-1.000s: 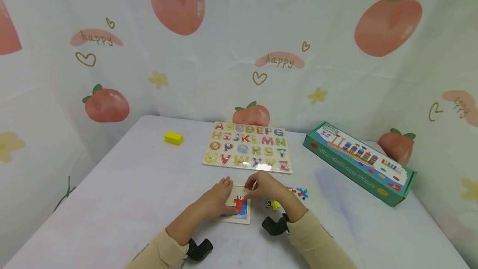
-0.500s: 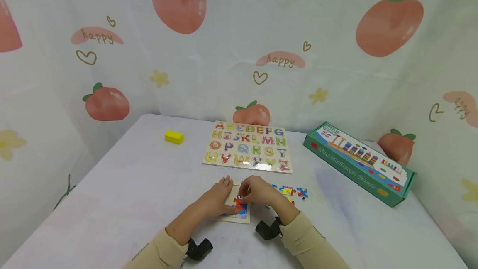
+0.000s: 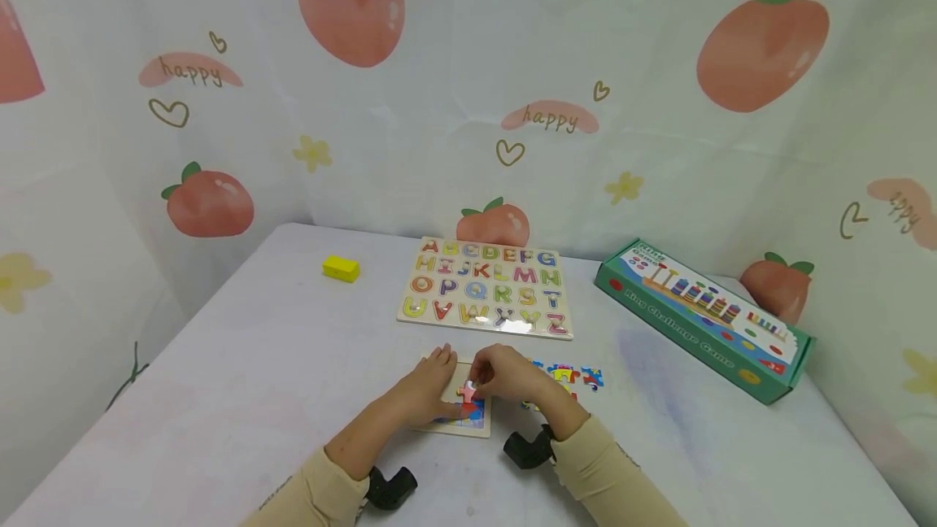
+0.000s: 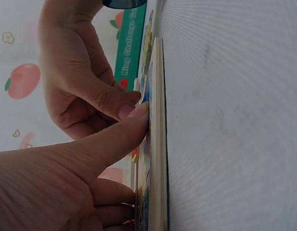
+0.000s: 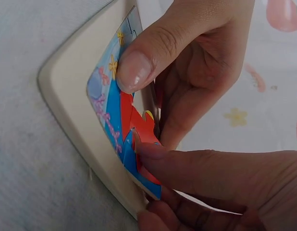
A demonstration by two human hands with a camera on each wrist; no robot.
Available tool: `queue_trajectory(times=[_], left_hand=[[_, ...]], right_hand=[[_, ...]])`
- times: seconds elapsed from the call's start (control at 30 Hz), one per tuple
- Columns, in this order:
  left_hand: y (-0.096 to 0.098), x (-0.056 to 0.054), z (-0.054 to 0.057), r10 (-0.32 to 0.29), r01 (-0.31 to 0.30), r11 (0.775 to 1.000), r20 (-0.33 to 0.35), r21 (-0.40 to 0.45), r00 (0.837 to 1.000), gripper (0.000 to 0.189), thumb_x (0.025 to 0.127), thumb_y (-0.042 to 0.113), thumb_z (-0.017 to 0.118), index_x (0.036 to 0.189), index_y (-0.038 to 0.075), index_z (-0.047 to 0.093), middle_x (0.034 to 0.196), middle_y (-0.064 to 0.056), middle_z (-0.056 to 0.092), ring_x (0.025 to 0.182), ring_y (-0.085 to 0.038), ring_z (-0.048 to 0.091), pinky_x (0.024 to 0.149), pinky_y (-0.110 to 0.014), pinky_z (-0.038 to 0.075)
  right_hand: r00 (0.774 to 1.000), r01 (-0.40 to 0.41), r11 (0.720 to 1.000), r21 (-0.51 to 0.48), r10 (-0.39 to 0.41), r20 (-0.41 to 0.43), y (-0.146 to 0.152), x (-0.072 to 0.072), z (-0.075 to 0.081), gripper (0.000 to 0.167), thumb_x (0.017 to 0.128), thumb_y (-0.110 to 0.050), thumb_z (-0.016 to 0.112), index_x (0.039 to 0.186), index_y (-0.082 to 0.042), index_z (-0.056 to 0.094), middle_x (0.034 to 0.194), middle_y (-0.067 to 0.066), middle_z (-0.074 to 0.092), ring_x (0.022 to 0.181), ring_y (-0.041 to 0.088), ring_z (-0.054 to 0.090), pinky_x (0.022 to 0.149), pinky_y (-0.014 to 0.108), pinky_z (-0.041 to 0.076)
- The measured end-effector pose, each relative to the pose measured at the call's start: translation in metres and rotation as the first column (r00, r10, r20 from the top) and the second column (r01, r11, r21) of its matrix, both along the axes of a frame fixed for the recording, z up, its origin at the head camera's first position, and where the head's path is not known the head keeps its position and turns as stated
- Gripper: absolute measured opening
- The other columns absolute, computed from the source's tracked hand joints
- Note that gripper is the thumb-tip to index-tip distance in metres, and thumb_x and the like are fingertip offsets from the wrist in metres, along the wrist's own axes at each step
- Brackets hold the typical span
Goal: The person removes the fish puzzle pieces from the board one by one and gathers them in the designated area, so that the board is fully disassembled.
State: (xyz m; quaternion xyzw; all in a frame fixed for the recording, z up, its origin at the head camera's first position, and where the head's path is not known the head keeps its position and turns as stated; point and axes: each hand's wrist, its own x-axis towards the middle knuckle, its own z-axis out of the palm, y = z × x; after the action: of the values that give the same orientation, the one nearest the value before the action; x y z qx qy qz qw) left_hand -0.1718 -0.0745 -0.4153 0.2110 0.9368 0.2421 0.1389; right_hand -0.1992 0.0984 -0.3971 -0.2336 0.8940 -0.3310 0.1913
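Note:
A small wooden jigsaw board point(image 5: 62, 72) with a pale rim lies under both hands. Part of a blue and red underwater picture sits in it. My left hand point(image 3: 424, 389) rests across the board with fairly straight fingers, and its thumb point(image 5: 136, 72) presses on the picture. My right hand point(image 3: 507, 372) pinches a red and blue jigsaw piece point(image 5: 146, 175) between thumb and fingers. That piece is tilted, one edge raised off the board, beside the left thumb. Both hands hide much of the board.
Several loose jigsaw pieces point(image 3: 564, 373) lie right of the board. Behind it is an alphabet board point(image 3: 483, 291) with letters. A yellow block point(image 3: 341, 269) stands at the back left, a green game box point(image 3: 703, 320) at the back right.
My right hand has moved left over the board, uncovering more loose pieces. The pinched piece now tilts and looks paler in the light. My left hand has stayed in place.

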Motion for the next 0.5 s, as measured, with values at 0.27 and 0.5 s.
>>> queue_trajectory(times=[0.27,0.5], left_hand=[[0.0,-0.001,-0.003,-0.006,0.006,1.0,0.01,0.01,1.0,0.086,0.079,0.034,0.073,0.139,-0.013,0.031,0.15,-0.029,0.022,0.141,-0.04,0.018,0.114,-0.052,0.019],[0.0,0.0,-0.002,-0.004,0.004,1.0,0.008,0.005,1.0,0.086,0.079,0.034,0.073,0.138,-0.013,0.032,0.15,-0.029,0.022,0.141,-0.04,0.018,0.114,-0.052,0.02]], right_hand=[[0.998,-0.033,0.996,-0.087,0.037,0.047,0.008,-0.003,-0.004,0.005,0.083,-0.002,0.067,0.083,-0.004,0.062,0.077,0.0,0.061,0.069,0.011,0.052,0.062,0.021,0.046],[0.995,-0.024,0.988,-0.15,0.038,0.091,0.013,-0.004,-0.005,0.003,0.084,-0.003,0.066,0.083,-0.001,0.063,0.074,0.001,0.062,0.064,0.009,0.052,0.058,0.02,0.046]])
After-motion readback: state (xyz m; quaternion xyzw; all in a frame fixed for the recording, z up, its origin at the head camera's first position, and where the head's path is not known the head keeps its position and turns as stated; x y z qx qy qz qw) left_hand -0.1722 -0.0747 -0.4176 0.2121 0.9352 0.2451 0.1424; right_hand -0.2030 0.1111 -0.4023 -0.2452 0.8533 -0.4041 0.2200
